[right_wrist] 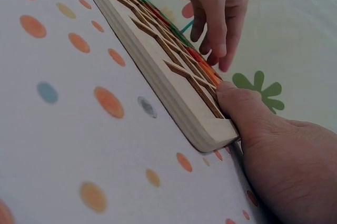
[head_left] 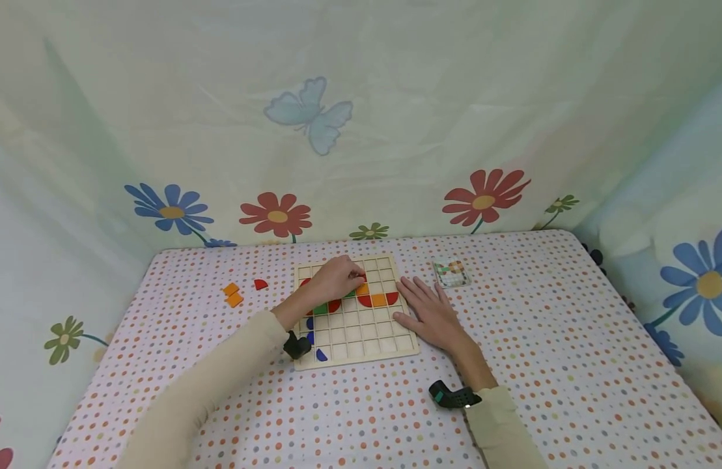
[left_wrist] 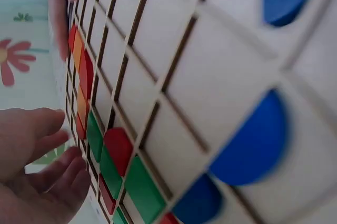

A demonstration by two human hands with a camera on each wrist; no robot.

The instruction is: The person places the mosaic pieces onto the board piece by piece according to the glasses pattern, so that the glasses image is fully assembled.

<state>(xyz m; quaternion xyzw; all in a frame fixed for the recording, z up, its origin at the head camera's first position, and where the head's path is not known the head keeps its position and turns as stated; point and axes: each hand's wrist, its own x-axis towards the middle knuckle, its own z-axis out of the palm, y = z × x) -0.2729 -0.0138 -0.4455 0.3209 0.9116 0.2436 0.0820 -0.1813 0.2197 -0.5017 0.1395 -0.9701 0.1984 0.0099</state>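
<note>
A wooden grid board [head_left: 361,333] lies on the table with flat coloured pieces in some cells. My left hand [head_left: 336,279] is over its far middle, fingers bent down near an orange piece [head_left: 363,289] and a red one partly hidden behind them. In the left wrist view, that hand's thumb and fingers stand apart with no piece visible between them. My right hand [head_left: 429,316] rests at the board's right edge, fingers extended, its thumb [right_wrist: 237,100] touching the frame. Green pieces [left_wrist: 143,188], red pieces [left_wrist: 118,148] and blue pieces [left_wrist: 258,145] sit in cells along the left and middle.
Left of the board lie two orange squares [head_left: 234,299] and a red quarter-round piece [head_left: 260,284]. A small pattern card [head_left: 452,274] is beyond my right hand. A dotted cloth [head_left: 571,365] covers the table; a flowered curtain [head_left: 396,130] hangs behind it.
</note>
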